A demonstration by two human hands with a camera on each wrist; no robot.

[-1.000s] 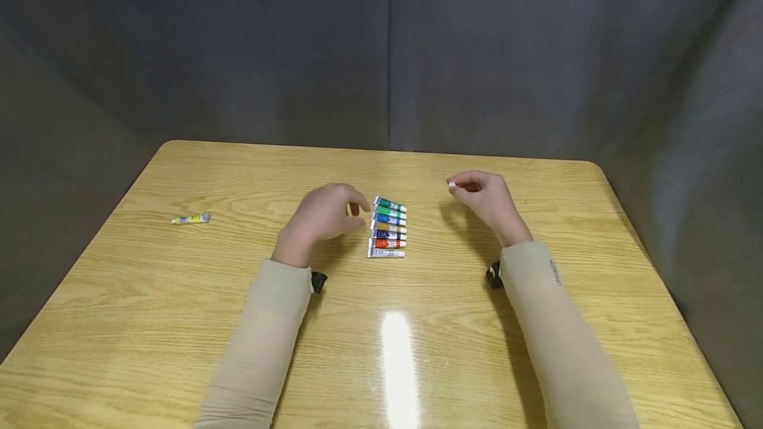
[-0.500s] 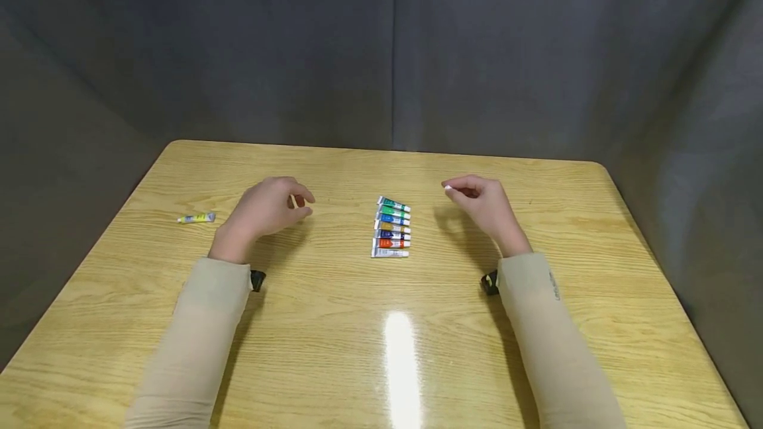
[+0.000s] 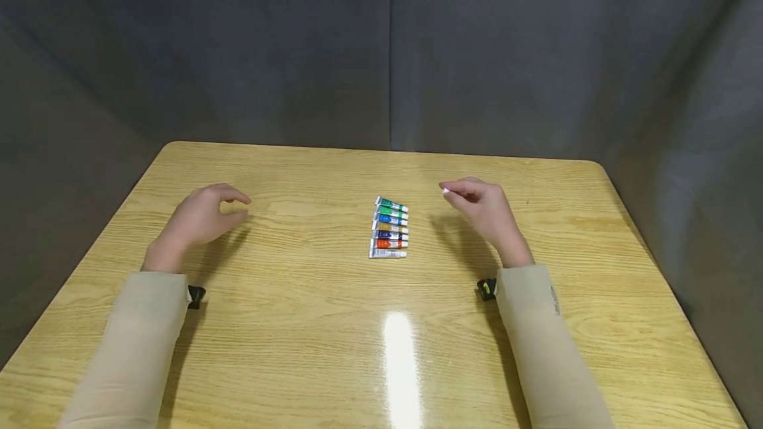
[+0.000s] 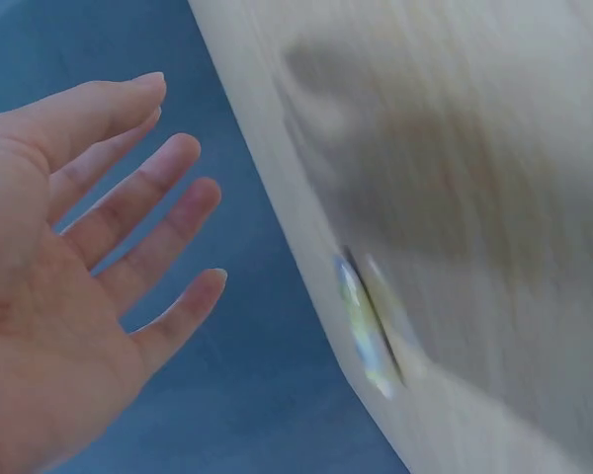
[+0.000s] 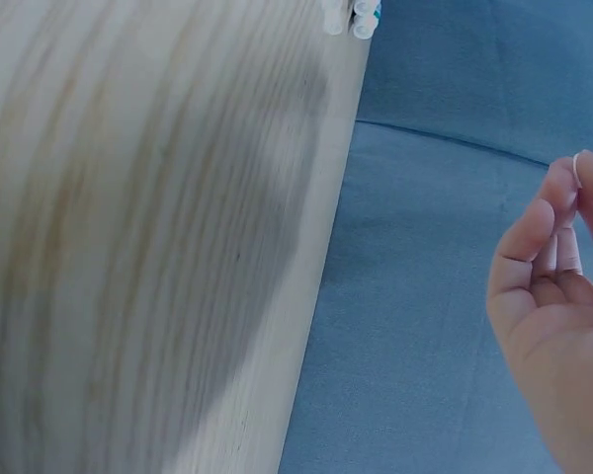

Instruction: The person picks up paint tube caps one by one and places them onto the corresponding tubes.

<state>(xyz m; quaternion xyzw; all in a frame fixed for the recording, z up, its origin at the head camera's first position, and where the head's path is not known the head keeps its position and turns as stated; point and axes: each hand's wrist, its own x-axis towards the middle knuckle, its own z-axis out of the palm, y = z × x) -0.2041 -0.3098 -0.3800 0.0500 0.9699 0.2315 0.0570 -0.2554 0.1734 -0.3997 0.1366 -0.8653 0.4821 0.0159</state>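
In the head view my left hand (image 3: 199,217) is over the left part of the table, fingers relaxed, nothing in them. The yellow paint tube (image 4: 368,326) lies on the table in the left wrist view, blurred, beyond the spread fingers; the left hand and wrist hide it from the head camera. Thumb and fingertips of my right hand (image 3: 479,210) pinch a small white piece (image 3: 446,190), mostly covered by the fingers; its kind cannot be told. Between the hands, several paint tubes (image 3: 390,228) lie side by side in a column, from green at the far end to white nearest me.
The wooden table (image 3: 310,336) has rounded far corners, and a bright light reflection streaks its near middle. Behind it hangs a dark curtain (image 3: 268,51). White caps (image 5: 364,28) of the tubes show at the top of the right wrist view.
My left hand has moved left, away from the column of tubes to above the yellow tube, which it now hides. The right hand stays nearly in place, still pinching the white piece.
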